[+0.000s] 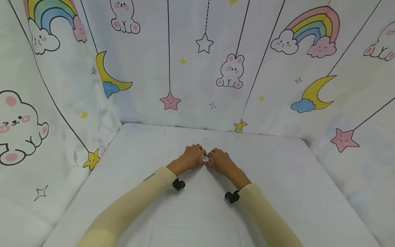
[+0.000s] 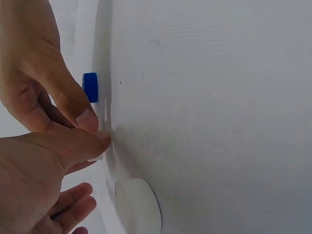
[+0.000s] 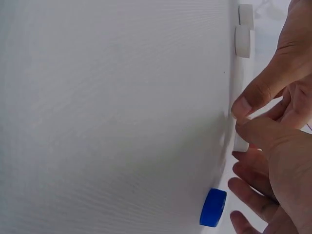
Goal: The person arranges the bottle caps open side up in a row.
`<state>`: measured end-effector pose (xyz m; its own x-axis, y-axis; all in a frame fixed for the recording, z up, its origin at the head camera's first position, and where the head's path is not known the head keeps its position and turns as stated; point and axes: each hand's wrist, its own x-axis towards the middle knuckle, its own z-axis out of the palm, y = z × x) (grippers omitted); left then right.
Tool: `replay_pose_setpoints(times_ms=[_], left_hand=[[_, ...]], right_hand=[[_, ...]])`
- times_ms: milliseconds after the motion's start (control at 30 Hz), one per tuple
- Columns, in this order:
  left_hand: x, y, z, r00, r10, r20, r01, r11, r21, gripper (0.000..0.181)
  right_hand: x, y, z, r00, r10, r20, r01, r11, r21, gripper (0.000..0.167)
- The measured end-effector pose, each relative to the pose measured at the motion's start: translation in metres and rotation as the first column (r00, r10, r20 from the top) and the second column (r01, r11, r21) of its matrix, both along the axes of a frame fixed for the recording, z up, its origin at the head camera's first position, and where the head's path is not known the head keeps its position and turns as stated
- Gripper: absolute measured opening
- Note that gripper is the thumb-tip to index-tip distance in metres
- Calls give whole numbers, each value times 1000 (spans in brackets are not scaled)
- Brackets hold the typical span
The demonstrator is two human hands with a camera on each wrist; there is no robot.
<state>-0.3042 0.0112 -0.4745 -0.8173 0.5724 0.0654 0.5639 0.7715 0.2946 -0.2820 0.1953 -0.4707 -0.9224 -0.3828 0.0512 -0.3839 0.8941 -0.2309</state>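
In the head view, my left hand (image 1: 192,157) and right hand (image 1: 220,161) meet over the white table. Their fingertips pinch a small whitish piece (image 1: 205,159) from both sides. Seen from the right wrist, part of this white piece (image 3: 241,140) shows between the fingers; its kind is unclear. The thumbs of the left hand (image 3: 265,80) and right hand (image 3: 287,156) nearly touch there. A blue, short, round cap-like thing (image 2: 90,87) sits beyond the right hand (image 2: 46,73). Near the left hand (image 2: 44,165) stands a thick white disc (image 2: 139,207).
Two white round pieces, one nearer (image 3: 243,41) and one farther (image 3: 246,16), appear beyond the left hand in the right wrist view. White cloth walls (image 1: 142,68) with cartoon prints surround the table (image 1: 277,171) at the back and sides.
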Motion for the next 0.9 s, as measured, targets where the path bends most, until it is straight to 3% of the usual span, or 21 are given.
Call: replay_pose_setpoints(times_ms=[233,533,900], left_hand=[[2,-11,9,998,-68,-5,68,998,3,32],[6,-21,18,988,-117,-102,121,992,36,34],[13,-31,16,947,-209,-245,237,967,93,24]], right_hand=[[-1,0,6,1000,23,2,-23,999,-33,32],[2,-3,20,998,19,61,-11,993,-121,28],[4,-4,24,991,39,126,-12,977,-211,22]])
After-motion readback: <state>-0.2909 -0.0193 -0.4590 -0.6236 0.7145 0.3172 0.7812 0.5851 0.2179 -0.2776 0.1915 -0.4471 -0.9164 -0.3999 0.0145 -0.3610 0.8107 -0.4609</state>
